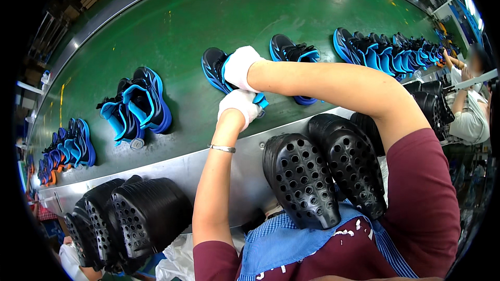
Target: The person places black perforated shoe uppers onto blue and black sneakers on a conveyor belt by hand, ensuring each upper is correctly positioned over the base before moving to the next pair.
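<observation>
A black sneaker [212,65] with a bright blue sole edge and lining lies on the green table, its toe pointing away. My right hand [241,67], in a white glove, grips its upper from above and covers the middle of the shoe. My left hand [239,108], gloved as well, is closed at the heel end, where a blue heel part shows beside the fingers. The fingertips of both hands are mostly hidden. Just right of them stands a matching sneaker [284,48], partly behind my right forearm. A pair of such sneakers [151,99] sits to the left.
Rows of similar sneakers line the green table [208,10] at far right [390,54] and far left [73,145]. Black perforated foot-shaped pieces [302,177] stand along the metal edge before me; more [148,213] stand at left. A co-worker [469,109] is at the right.
</observation>
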`<state>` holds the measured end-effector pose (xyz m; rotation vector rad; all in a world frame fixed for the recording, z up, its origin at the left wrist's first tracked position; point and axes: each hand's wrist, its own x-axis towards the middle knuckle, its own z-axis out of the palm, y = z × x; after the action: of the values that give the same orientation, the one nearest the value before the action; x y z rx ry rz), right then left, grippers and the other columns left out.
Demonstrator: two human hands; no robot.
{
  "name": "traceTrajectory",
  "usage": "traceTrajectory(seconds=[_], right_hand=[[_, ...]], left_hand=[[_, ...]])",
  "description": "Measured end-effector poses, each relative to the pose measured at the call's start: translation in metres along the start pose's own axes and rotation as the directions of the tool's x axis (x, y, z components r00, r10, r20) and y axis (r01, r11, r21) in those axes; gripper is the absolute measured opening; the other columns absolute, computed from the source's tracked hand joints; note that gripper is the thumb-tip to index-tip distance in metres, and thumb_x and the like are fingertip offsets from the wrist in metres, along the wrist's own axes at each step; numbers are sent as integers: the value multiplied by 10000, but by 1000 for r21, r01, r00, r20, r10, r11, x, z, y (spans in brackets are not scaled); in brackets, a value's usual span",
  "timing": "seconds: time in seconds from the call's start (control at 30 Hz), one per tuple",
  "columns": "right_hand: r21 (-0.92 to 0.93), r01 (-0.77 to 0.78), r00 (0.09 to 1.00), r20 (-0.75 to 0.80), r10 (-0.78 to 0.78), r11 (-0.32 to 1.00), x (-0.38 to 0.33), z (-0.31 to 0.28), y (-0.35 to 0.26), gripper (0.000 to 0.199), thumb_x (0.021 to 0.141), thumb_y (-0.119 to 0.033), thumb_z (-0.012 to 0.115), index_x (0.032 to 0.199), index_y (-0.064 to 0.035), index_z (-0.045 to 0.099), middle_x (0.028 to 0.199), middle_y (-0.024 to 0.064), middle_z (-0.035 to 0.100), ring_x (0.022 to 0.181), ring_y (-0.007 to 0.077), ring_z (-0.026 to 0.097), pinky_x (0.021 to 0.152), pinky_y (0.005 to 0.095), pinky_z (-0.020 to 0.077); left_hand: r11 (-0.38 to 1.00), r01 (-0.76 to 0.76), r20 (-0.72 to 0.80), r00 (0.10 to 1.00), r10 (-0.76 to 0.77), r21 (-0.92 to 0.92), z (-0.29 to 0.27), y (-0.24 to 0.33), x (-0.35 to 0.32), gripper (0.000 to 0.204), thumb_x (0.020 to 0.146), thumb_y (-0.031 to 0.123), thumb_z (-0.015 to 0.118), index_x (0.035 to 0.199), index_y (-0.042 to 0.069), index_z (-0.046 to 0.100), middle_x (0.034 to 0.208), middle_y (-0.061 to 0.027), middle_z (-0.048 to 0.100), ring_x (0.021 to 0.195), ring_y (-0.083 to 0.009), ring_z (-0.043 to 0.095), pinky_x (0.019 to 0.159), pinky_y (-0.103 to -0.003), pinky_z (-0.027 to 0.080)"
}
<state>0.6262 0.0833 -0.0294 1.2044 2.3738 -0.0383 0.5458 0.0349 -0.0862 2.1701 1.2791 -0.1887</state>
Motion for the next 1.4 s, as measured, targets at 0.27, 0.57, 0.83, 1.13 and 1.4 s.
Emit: traceTrajectory(seconds=[0.27, 0.57, 0.83, 1.13, 1.4], right_hand=[[9, -25, 997, -72, 26, 1000, -5, 13, 13, 215, 814, -206, 635, 954, -71, 729, 923, 141, 716, 872, 313, 699, 752, 391, 553], [79, 56, 992, -113, -47, 995, -157, -36, 47, 338, 878, -379, 588, 901, -49, 657, 796, 154, 665, 770, 355, 660, 682, 448, 532], [247, -101, 857, -470, 211, 964, -340, -24, 61, 226, 834, -277, 661, 886, -65, 601, 774, 102, 608, 777, 284, 630, 666, 370, 503], [564, -392, 548, -491, 677, 727, -421, 26, 40, 132, 768, -82, 690, 877, -20, 648, 765, 111, 620, 687, 270, 614, 636, 341, 487], [591, -405, 493, -501, 711, 697, -418, 37, 41, 132, 764, -10, 691, 892, 0, 660, 787, 131, 639, 690, 258, 632, 638, 324, 490]], left_hand=[[998, 67, -26, 997, -67, -1, 1, 3, 9, 385, 836, 414, 579, 998, 81, 685, 891, -149, 702, 764, -289, 670, 738, -374, 535], [977, -184, -149, 975, 167, -112, 4, -19, -43, 422, 805, 302, 676, 1135, 42, 639, 1114, -192, 621, 994, -359, 618, 881, -387, 506], [771, 136, -286, 877, -386, -622, -15, -40, -38, 511, 799, 321, 731, 1117, -32, 543, 957, -145, 655, 681, -176, 652, 599, -310, 548], [793, 409, -7, 887, -462, -452, -18, -40, 7, 437, 739, 335, 772, 999, -5, 689, 858, -130, 718, 650, -233, 701, 609, -333, 565], [834, 404, -93, 879, -468, -376, -17, -19, 7, 365, 820, 277, 701, 1045, -10, 680, 926, -154, 717, 745, -256, 711, 652, -351, 578]])
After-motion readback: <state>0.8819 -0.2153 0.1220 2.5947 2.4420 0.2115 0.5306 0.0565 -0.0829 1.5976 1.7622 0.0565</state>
